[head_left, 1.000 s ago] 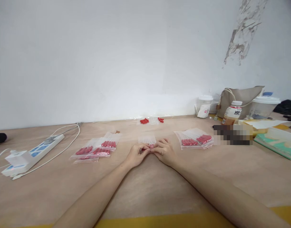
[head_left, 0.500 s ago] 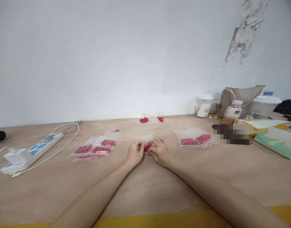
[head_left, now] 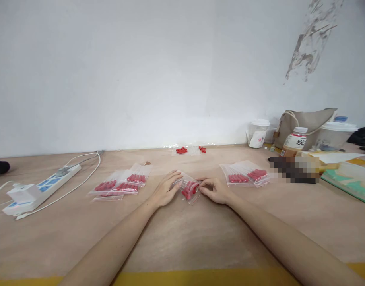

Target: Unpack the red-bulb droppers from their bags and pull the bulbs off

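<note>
Between my hands is a clear plastic zip bag (head_left: 188, 190) with several short red sticks inside; it lies askew and crumpled. My right hand (head_left: 214, 190) pinches the bag's right edge between thumb and fingertips. At the bag's upper left edge rests my left hand (head_left: 166, 190), its fingers stretched out and thumb apart, touching the plastic. Filled bags of red sticks (head_left: 127, 187) overlap in a pile to the left. Another fanned group of filled bags (head_left: 237, 177) lies to the right.
Loose red pieces (head_left: 181, 150) lie on clear plastic by the wall. At left stands a power strip (head_left: 51, 182) with a white cable. On the right are a lidded cup (head_left: 258, 133), a bottle (head_left: 294, 142), a grey bag (head_left: 307, 123) and a green-and-white book (head_left: 349, 180).
My hands have moved apart, and the bag between them now shows more fully, turned at an angle. The left fingers have straightened. The view has shifted slightly.
</note>
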